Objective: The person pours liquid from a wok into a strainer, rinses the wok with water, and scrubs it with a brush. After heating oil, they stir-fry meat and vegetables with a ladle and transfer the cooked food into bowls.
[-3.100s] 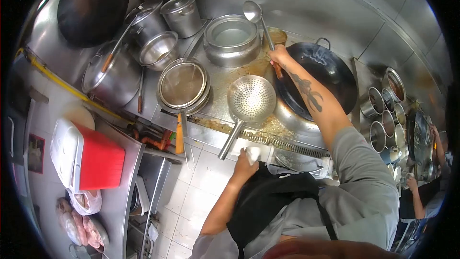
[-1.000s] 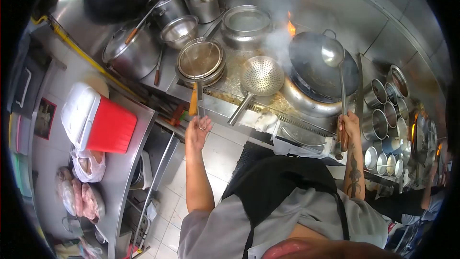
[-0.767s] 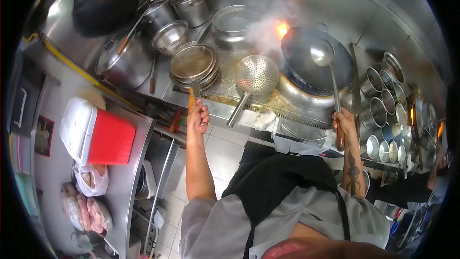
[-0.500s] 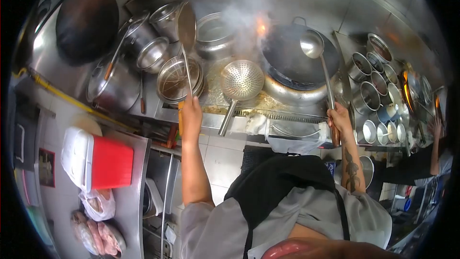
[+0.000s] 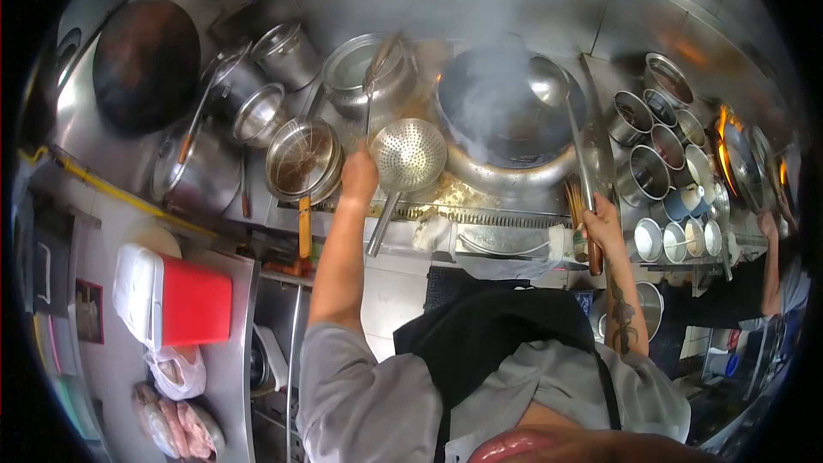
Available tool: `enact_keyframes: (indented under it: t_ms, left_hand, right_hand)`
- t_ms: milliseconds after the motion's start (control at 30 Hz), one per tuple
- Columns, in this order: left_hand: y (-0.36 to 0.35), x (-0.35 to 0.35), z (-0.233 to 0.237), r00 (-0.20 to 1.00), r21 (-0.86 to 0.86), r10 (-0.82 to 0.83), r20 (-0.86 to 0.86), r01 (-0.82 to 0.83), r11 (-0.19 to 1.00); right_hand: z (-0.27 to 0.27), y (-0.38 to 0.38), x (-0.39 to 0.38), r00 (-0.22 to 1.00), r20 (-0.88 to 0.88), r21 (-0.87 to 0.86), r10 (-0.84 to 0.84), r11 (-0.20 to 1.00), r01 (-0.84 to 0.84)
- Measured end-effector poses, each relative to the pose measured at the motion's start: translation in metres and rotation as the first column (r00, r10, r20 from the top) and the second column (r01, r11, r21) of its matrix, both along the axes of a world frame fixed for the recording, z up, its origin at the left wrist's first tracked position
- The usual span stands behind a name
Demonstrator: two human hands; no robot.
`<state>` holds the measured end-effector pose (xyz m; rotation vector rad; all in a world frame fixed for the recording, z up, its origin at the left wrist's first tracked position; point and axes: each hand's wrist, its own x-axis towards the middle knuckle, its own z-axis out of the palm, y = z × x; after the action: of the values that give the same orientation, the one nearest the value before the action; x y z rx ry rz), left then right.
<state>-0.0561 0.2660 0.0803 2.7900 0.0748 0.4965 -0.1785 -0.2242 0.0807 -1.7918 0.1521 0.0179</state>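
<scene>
My left hand (image 5: 360, 176) is closed around the handle of a long-handled skimmer (image 5: 381, 62). Its round head is turned nearly edge-on in front of a lidded metal pot (image 5: 347, 90). My right hand (image 5: 603, 221) grips the wooden-ended handle of a ladle (image 5: 549, 81), whose bowl hangs over the right side of a large dark wok (image 5: 506, 133). Smoke rises from the wok. A perforated strainer (image 5: 411, 153) lies between my hands with its handle towards me. Left of it, a wire-mesh strainer rests on a metal bowl (image 5: 336, 173).
Several metal seasoning containers (image 5: 645, 173) and white cups (image 5: 649, 240) stand at the right. Steel pots (image 5: 287, 56) and a dark wok (image 5: 147, 64) are at the left. A red cooler box (image 5: 195, 300) sits on the side counter. Another person's arm (image 5: 771, 270) shows at far right.
My left hand has moved right, and the skimmer's head has turned from broadside to edge-on. The flame behind the wok has shrunk. My right hand keeps the ladle over the wok.
</scene>
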Motion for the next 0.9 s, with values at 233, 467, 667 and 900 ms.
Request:
enact_keyframes:
  t_ms: [233,467,667,900]
  left_hand:
    - [-0.022,-0.089,-0.025,0.985,-0.994,0.143,-0.095,-0.085,-0.071]
    - [0.042,-0.149,-0.080,0.953,-0.921,0.280,-0.117,0.001,-0.389]
    - [0.085,-0.156,-0.114,0.960,-0.889,0.211,-0.184,-0.070,-0.453]
    - [0.111,-0.170,-0.128,0.999,-0.751,0.030,-0.018,0.006,-0.661]
  right_hand:
    - [-0.003,-0.022,0.041,0.999,0.048,-0.113,-0.008,0.993,0.013]
    - [0.015,0.011,0.106,0.986,0.081,-0.236,0.146,0.964,-0.123]
    - [0.078,0.134,0.170,0.979,0.069,-0.245,0.190,0.955,-0.168]
    - [0.075,0.280,0.304,0.929,0.120,-0.117,0.350,0.934,-0.337]
